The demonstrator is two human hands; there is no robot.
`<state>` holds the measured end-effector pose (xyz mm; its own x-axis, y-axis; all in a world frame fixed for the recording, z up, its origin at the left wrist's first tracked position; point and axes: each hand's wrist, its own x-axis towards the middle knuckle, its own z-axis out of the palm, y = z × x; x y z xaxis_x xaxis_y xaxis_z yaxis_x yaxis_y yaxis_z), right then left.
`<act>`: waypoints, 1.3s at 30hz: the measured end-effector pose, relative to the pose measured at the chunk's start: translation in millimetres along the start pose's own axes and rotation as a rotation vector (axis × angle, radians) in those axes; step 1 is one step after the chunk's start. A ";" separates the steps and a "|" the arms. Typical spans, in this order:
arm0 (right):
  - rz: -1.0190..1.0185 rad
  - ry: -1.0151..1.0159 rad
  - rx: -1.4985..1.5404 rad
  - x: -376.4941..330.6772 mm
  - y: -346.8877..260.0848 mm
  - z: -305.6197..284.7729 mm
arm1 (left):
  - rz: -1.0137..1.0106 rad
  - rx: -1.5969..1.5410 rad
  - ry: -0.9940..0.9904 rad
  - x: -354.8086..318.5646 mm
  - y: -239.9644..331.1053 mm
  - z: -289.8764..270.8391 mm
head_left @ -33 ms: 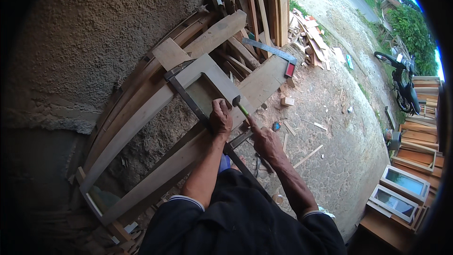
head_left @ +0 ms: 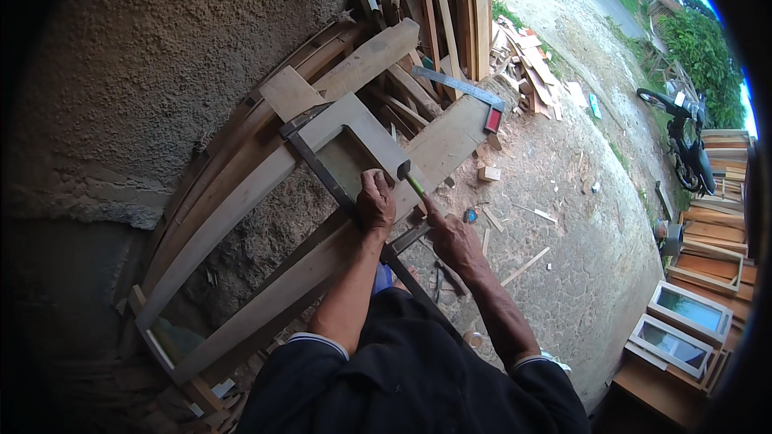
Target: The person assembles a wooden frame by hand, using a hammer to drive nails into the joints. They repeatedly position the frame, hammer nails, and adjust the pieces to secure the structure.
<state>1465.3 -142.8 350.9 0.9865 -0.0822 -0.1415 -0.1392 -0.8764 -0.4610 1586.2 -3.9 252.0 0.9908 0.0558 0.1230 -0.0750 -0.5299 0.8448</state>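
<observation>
A long pale wooden frame (head_left: 265,309) with a curved-cornered opening at its far end stretches before me. Dark metal bars (head_left: 326,177) run across it. My left hand (head_left: 375,201) is closed in a fist over the frame's near side, beside the opening; its curled fingers hide whatever they grip. In my right hand (head_left: 457,243) is a green-handled tool (head_left: 415,182), with the index finger stretched along it. The tool's far end meets a dark spot at the frame's corner, and its exact kind is unclear. Past the opening, a try square (head_left: 462,87) lies on a wide plank (head_left: 454,137).
A rough wall (head_left: 177,56) rises on the left. Timber boards (head_left: 450,12) lean at the far side near scrap wood (head_left: 531,64). On the ground lie a wood block (head_left: 489,174) and a blue tape measure (head_left: 470,215). A motorcycle (head_left: 691,145) and glazed frames (head_left: 671,345) stand right.
</observation>
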 end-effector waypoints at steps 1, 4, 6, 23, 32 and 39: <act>-0.029 0.007 0.002 0.9 1.0 0.0 | -0.001 -0.037 -0.002 4.7 -0.2 3.3; -0.095 0.131 0.039 -4.8 0.9 4.5 | -0.035 -0.055 -0.036 2.1 -5.4 3.7; -0.250 0.320 0.108 -6.1 1.8 6.6 | -0.044 -0.065 -0.041 2.6 -6.9 4.6; -0.093 0.155 -0.012 1.6 23.2 29.7 | -0.080 -0.073 -0.068 10.9 0.3 4.1; 0.015 0.129 -0.013 -4.9 14.5 32.3 | -0.042 -0.123 -0.046 10.5 -3.0 5.4; 0.051 0.059 0.008 -5.0 8.4 34.0 | -0.020 -0.084 -0.063 16.8 2.1 1.8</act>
<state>1456.2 -133.6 317.9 0.9814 -0.1549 -0.1131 -0.1900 -0.8667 -0.4612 1602.9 -5.6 255.0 0.9971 0.0111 0.0747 -0.0614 -0.4559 0.8879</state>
